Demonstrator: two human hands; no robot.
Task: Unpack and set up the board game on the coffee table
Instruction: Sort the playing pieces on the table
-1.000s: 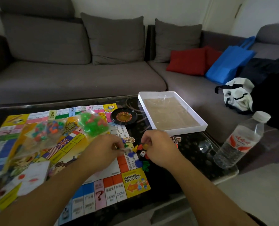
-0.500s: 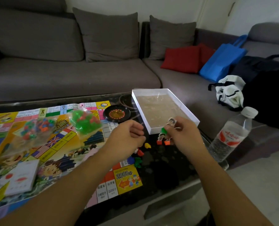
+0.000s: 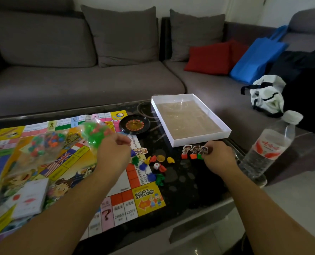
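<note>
The colourful game board [image 3: 64,168] lies unfolded on the dark coffee table [image 3: 186,183]. Three character pawns [image 3: 194,151] stand in a row on the table below the box. My right hand [image 3: 217,157] pinches the rightmost one, which has a green base. My left hand [image 3: 112,153] hovers with curled fingers over the board's right edge; I cannot see anything in it. Loose stands, a coin and a die [image 3: 156,165] lie scattered between my hands. Another pawn card [image 3: 141,150] lies flat there.
An empty white box tray [image 3: 224,128] sits at the back right, a small roulette wheel [image 3: 134,124] left of it. Bags of pieces [image 3: 96,132] and a card deck [image 3: 30,197] rest on the board. A water bottle [image 3: 268,148] stands at the table's right corner. A grey sofa lies behind.
My right hand has carried the pawns from above the table down onto it below the box. My left hand has stayed over the board's right edge.
</note>
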